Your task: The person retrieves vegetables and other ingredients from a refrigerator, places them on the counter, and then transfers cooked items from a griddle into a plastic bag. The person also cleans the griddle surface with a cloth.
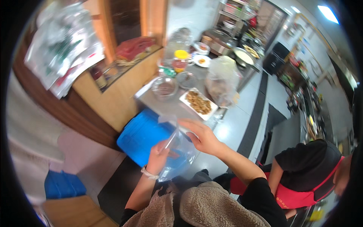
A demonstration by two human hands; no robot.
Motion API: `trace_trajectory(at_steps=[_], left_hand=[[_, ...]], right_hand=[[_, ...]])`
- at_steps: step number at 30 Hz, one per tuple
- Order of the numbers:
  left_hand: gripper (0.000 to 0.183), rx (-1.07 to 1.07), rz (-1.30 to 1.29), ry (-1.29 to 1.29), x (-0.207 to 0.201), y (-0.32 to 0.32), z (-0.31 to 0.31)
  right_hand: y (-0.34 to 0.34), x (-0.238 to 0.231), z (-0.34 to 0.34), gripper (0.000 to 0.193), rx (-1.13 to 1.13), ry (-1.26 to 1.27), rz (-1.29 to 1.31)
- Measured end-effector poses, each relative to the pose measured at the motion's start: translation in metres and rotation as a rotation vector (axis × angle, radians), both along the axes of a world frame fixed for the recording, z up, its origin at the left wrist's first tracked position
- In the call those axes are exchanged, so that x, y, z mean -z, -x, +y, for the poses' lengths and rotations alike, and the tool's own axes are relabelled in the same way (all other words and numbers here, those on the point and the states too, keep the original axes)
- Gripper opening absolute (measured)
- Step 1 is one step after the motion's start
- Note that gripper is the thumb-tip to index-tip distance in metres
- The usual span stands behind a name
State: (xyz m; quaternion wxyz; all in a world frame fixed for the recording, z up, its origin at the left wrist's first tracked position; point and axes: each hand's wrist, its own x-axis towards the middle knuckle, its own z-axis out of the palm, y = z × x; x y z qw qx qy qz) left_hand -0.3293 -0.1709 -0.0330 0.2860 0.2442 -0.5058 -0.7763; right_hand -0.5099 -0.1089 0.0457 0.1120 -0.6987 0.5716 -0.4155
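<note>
A clear plastic bag point(177, 160) hangs in front of me, its upper edge near the rim of the table. My left hand point(158, 154), with a pale band on its wrist, is closed on the side of the bag. At the bag's upper right, my right hand point(204, 137) has its fingers stretched out to the left and the thumb apart. Whether its fingertips touch the film is too blurred to tell. Just beyond, a white rectangular tray of brown chopped food point(199, 103) rests on the metal table point(159, 108).
A blue bin point(138, 130) stands below the table. Bowls point(165, 88), a yellow-lidded jar point(180, 62) and a filled plastic bag point(223, 81) crowd the tabletop. Plastic bags point(62, 47) hang at left. Close on my right is a person in a red apron point(295, 195).
</note>
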Motion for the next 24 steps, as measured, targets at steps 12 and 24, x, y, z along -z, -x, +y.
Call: trace_trajectory(at_steps=[12,24], left_hand=[[0.032,0.58,-0.206,0.06,0.008,0.168,0.08],[0.032,0.885,-0.282,0.261,0.001,0.362,0.17]], right_hand=[[0.191,0.044,0.168,0.017,0.007,-0.336,-0.21],[0.3,0.054,0.31,0.011,0.622,-0.21,-0.194]])
